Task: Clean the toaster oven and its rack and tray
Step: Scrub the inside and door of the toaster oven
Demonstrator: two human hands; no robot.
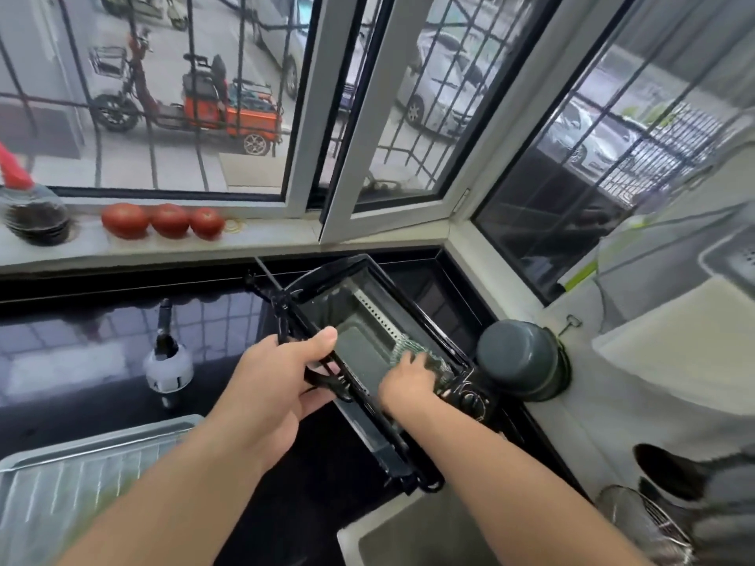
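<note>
A: What is the right hand (408, 375) doing?

B: It reaches into the open mouth of the toaster oven (367, 341), its fingers curled over a greenish cloth (425, 353) and pressing it against the inner wall on the control side, just above the knobs (472, 400).

A: And the left hand (282, 386)?

B: It grips the black frame at the other side of the opening, thumb on top, fingers wrapped underneath. The oven door (384, 439) hangs open toward the person, and its handle reaches the sink (408, 537) at the worktop's near edge.

A: Where does the oven stand?

B: On the dark glossy worktop (102, 361), toward its right back corner, turned at an angle. A grey pot (521, 359) lies on its side just right of the knobs.

A: The tray?

B: A silver tray (73, 480) sits at the worktop's near left corner, with the wire rack (106, 471) seemingly lying in it; blur hides the detail. A white bottle (168, 361) with a dark nozzle stands between the tray and the back edge.

A: Further out?

B: Three tomatoes (163, 220) and a dark sauce bottle (36, 218) rest on the windowsill (265, 234).
</note>
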